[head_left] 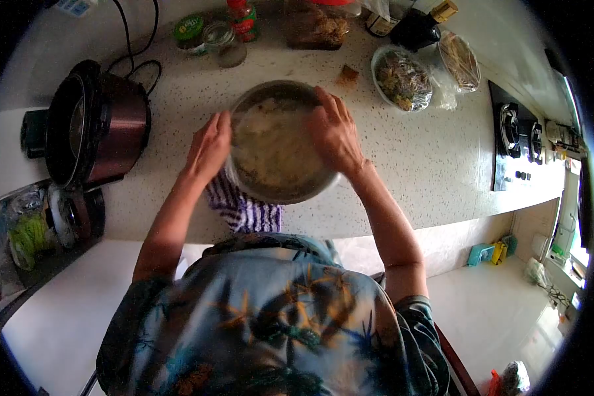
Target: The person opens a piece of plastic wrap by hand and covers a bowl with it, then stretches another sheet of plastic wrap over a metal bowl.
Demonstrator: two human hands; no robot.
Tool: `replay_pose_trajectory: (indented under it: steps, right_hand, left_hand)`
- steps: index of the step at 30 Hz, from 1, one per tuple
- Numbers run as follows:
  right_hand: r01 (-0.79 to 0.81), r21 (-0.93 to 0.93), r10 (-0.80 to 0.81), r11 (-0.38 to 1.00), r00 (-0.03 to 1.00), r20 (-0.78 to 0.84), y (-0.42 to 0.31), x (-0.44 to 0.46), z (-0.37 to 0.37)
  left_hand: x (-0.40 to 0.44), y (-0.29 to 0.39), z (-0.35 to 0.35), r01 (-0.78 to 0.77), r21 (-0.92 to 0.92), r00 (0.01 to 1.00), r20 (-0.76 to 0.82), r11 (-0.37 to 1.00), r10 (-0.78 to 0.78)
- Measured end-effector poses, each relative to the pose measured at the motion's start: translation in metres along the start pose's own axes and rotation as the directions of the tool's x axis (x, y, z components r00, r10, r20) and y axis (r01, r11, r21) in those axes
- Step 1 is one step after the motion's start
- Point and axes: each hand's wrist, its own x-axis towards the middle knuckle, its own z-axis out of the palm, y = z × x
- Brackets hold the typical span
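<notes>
In the head view, the round metal bowl [287,193] lies right of the cooker [115,129], between both hands, and shows no long axis. The left hand [209,146] is at its cooker-side rim, fingers close together; the right hand [336,132], blurred, overlaps the rim farthest from the cooker. Neither looks clearly nearer the bowl, and I cannot tell whether either pinches the rim or merely rests there.

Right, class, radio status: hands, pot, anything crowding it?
Left hand at left rim of metal pot; right hand over right rim, blurred, grip unclear. Pot holding pale, lumpy contents. Purple-and-white striped cloth close against near-left side.
</notes>
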Motion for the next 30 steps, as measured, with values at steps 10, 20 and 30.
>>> replay_pose_trajectory:
  steps: [10,20,30]
  right_hand:
    - [-0.126,0.109,0.119,0.986,0.991,0.067,-0.002,0.008,-0.009]
    - [-0.118,0.215,0.13,0.969,0.991,-0.041,0.004,0.006,0.001]
    - [-0.34,0.273,0.34,0.9,0.939,0.052,-0.003,0.011,-0.008]
  left_hand:
    - [0.004,-0.008,0.005,-0.069,0.09,0.997,-0.026,0.994,0.072]
    - [0.006,-0.016,0.016,0.016,-0.193,0.985,-0.164,0.981,-0.048]
    - [0.012,-0.029,0.007,0.142,-0.348,0.988,-0.001,0.927,-0.152]
